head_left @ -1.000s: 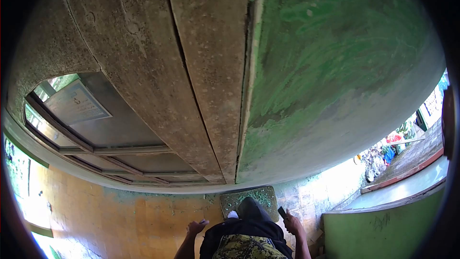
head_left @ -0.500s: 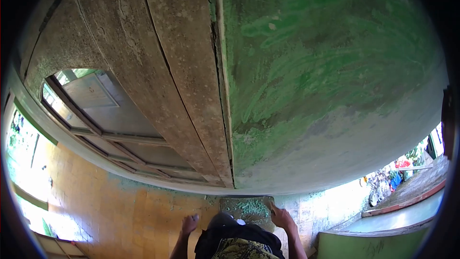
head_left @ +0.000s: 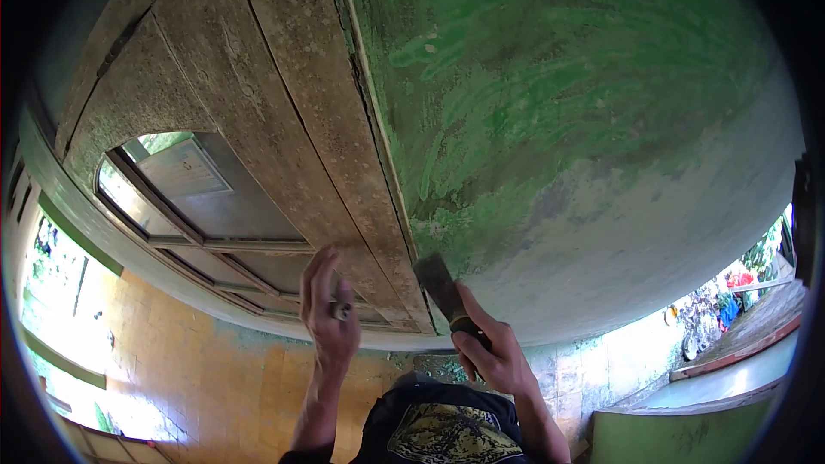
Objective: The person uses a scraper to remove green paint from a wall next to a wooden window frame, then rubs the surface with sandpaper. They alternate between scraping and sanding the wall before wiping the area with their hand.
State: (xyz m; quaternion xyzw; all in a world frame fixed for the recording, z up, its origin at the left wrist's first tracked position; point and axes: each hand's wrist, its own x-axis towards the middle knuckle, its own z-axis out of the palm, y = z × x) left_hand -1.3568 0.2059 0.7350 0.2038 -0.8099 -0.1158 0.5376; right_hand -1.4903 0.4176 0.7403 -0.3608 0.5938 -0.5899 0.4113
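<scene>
While the right hand (head_left: 498,359) grips a flat-bladed scraper (head_left: 436,282) by its handle, the head view shows the blade angled up and away from the fingers, near the seam between the brown wooden frame (head_left: 296,133) and the green, patchily worn wall (head_left: 559,112). Left of that hand, the left hand (head_left: 331,318) is raised in front of the frame, loosely open with fingers pointing up and slightly bent (a small shiny thing, perhaps a ring, shows at one finger). Beyond it and to its left are the window panes (head_left: 232,198), a pale sheet (head_left: 186,168) behind one of them. Below and between the hands, a mat (head_left: 443,367) strewn with green flakes lies on the floor (head_left: 215,378), partly hidden by the person's dark shirt (head_left: 374,430).
</scene>
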